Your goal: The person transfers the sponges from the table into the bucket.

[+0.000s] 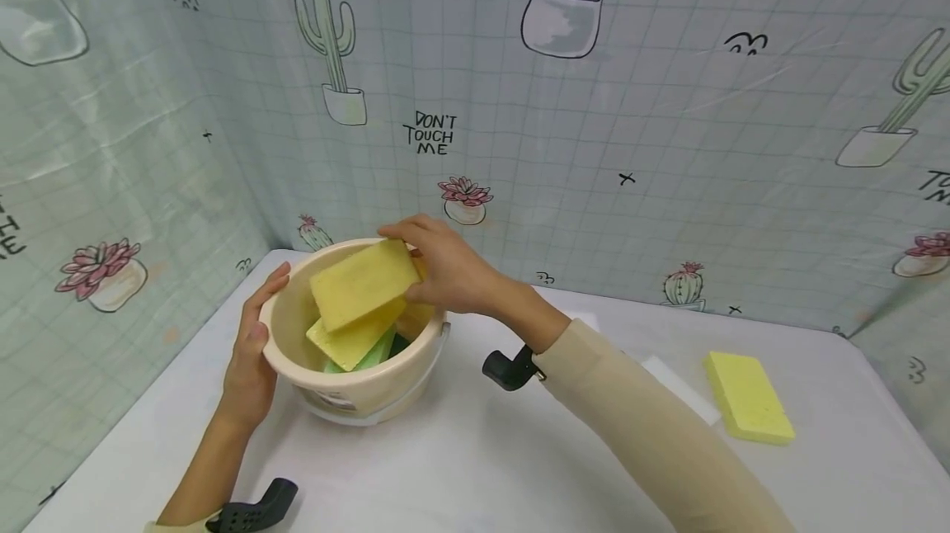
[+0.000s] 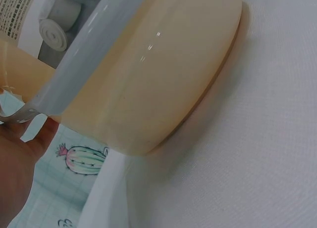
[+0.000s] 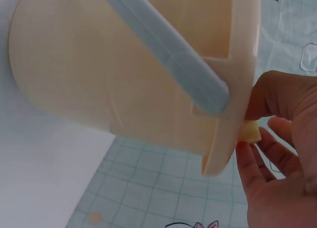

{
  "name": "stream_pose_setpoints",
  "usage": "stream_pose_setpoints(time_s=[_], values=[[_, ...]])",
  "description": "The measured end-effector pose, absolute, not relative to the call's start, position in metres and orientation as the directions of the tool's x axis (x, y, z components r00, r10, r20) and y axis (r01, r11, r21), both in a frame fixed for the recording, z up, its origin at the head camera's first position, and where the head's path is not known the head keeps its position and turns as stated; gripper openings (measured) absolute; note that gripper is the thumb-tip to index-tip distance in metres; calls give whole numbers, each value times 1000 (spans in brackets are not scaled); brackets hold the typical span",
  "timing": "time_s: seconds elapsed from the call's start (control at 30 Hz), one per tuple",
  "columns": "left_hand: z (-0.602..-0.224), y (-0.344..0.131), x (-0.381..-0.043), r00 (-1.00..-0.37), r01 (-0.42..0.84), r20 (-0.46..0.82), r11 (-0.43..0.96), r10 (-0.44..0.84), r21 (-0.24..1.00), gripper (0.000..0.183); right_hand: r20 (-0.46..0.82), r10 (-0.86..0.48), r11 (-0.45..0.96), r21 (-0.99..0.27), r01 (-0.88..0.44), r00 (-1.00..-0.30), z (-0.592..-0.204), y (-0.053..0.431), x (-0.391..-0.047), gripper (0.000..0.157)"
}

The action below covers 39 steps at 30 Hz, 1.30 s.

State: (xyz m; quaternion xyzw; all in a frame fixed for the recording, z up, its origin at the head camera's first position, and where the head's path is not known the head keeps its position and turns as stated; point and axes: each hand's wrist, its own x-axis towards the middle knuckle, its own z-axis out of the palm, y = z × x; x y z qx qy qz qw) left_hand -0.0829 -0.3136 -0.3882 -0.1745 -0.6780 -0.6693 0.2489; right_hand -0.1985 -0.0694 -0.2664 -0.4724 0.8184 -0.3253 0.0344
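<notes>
A cream bucket (image 1: 356, 389) stands on the table, with a pale grey handle (image 3: 168, 50) hanging down its side. My left hand (image 1: 252, 364) holds the bucket by its left rim, fingers along the outside. My right hand (image 1: 453, 269) reaches over the far right rim and pinches a yellow sponge (image 1: 364, 281) by its right end, tilted above the bucket's opening. Under it in the bucket lie another yellow sponge (image 1: 352, 343) and a green piece (image 1: 377, 353). Something dark beside the green piece is mostly hidden. The right wrist view shows only a small corner of sponge (image 3: 250, 132) between the fingers.
Another yellow sponge (image 1: 748, 397) lies on the right of the white-covered table (image 1: 475, 459). Beside it is a flat white piece (image 1: 681, 389), partly behind the right sleeve. A cactus-printed curtain (image 1: 505, 104) borders the table at the back and sides.
</notes>
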Motion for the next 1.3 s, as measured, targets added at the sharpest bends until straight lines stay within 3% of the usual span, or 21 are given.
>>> stream_pose_setpoints(time_s=[0.3,0.73,1.3], values=[[-387,-312,-81,-827,549,551,49,-110,834,55,191,-853,303,-577,-759,-486,-265,-72,-201,65],[-386,-312,-80,-843,519,523,68,-125,852,55,74,-883,390,-437,-811,-464,-271,-87,-198,69],[-383,-310,-79,-852,501,504,61,-139,863,55,51,-933,308,-401,-863,-357,-270,-89,-195,68]])
